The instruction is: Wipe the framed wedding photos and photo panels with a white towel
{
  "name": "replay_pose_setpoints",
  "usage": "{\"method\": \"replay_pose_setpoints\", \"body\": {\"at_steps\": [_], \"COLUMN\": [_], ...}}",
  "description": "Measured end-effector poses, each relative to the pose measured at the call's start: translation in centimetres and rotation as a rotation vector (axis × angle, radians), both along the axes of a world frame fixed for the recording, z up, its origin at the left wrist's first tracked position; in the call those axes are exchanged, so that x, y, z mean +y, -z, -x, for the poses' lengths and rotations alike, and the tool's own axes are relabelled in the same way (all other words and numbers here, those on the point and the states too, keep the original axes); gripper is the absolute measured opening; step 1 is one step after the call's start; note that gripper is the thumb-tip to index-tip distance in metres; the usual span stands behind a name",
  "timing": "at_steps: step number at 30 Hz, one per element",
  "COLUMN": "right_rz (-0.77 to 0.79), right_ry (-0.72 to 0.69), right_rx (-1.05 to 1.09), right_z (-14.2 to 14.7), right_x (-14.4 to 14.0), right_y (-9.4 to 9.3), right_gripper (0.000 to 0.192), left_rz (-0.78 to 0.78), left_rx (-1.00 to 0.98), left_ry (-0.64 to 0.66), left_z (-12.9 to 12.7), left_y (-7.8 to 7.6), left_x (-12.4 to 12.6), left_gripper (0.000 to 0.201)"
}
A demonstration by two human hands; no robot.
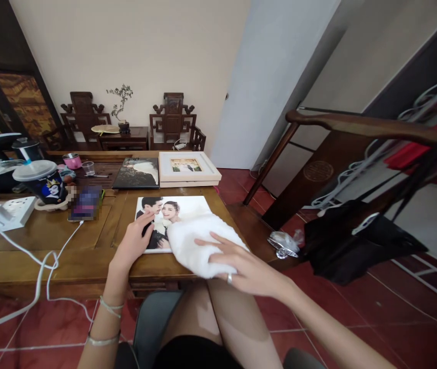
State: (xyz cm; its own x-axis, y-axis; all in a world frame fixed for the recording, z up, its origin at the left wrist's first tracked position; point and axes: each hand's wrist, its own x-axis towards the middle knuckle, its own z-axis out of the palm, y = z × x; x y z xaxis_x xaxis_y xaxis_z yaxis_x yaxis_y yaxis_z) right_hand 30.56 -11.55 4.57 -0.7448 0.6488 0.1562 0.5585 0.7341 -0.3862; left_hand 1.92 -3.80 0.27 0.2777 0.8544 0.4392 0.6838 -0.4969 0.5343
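Note:
A wedding photo album, or a flat photo panel, lies on the wooden table near its front right corner. My left hand rests on its left side with the fingers stretched out over the picture. A white fluffy cloth covers the right part of the picture and hangs over the table's front edge. My right hand holds the cloth from above, fingers spread across it and the thumb side hidden in its folds. A ring shows on one finger.
Behind lie a dark photo album and a cream photo box. To the left are a lidded cup, a phone on a white cable and a white box. A wooden chair with a black bag stands right.

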Motion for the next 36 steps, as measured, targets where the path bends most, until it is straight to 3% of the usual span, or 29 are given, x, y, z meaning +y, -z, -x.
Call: {"method": "replay_pose_setpoints", "body": {"at_steps": [7, 10, 14, 21, 25, 27, 30, 36], "right_rz": [-0.055, -0.072, -0.081, -0.049, 0.031, 0.054, 0.051, 0.001], "right_ry": [0.166, 0.205, 0.215, 0.082, 0.007, -0.007, 0.065, 0.241], "right_rx": [0.165, 0.207, 0.19, 0.065, 0.005, 0.011, 0.072, 0.253], "right_z": [-0.9, -0.5, 0.0, -0.6, -1.2, -1.6, -2.2, -1.9], "right_x": [12.1, 15.4, 14.5, 4.1, 1.4, 2.3, 5.8, 14.1], "right_y": [1.8, 2.0, 2.3, 1.7, 0.5, 0.6, 1.7, 3.6], "right_gripper": [0.021, 0.024, 0.022, 0.024, 0.024, 0.02, 0.015, 0.03], "left_rz": [-0.004, -0.009, -0.006, 0.008, 0.013, 0.011, 0.017, 0.032], "left_rx": [-0.009, -0.022, -0.026, -0.026, -0.007, 0.001, 0.004, -0.004], "left_ry": [-0.005, -0.006, -0.01, -0.024, -0.008, 0.003, 0.009, 0.005], "left_z": [0.2, 0.2, 0.1, 0.0, 0.0, 0.1, 0.2, 0.2], "left_y": [0.4, 0.4, 0.4, 0.3, 0.2, 0.2, 0.2, 0.1], "left_x": [0.0, 0.0, 0.0, 0.0, 0.1, 0.1, 0.1, -0.1], "left_gripper": [0.036, 0.035, 0.035, 0.035, 0.036, 0.036, 0.036, 0.037]}}
